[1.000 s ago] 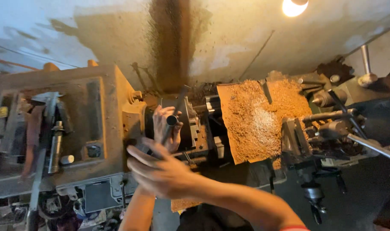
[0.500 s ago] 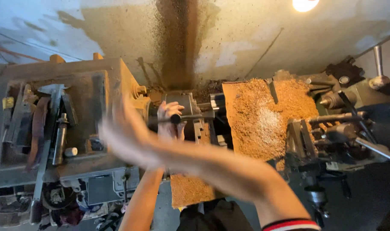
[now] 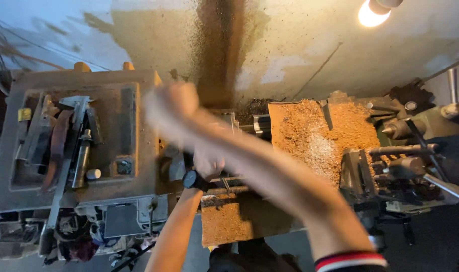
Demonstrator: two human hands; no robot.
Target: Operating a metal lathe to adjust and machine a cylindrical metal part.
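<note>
The lathe chuck (image 3: 181, 166), a dark round metal body seen only in part, is found at the middle of the machine, just right of the grey headstock (image 3: 73, 146) and left of the chip-covered carriage (image 3: 320, 136). Its turning axis is laid left to right along the bed, in line with the pointed tailstock centre (image 3: 390, 131) far off to the right. The left hand (image 3: 208, 162) is set directly upon it, or on a key or part just in front of it; the fingers are curled shut, but what exactly is gripped cannot be told, since the hand covers it. A dark wristwatch (image 3: 190, 179) is worn on that wrist. The right hand (image 3: 171, 103) is held above and slightly behind the chuck, crossed over the left forearm, and is smeared by motion, so whether it is open or closed cannot be told. The left hand is thus the nearer one; the chuck lies below and a little toward the person from the right hand. Little of the chuck's surface is shown: dull, oily metal in shadow. Loose tools (image 3: 63, 141) are laid in the tray on top of the headstock, brown shavings are heaped on the carriage, and a bare lamp (image 3: 373, 12) is lit at upper right.
</note>
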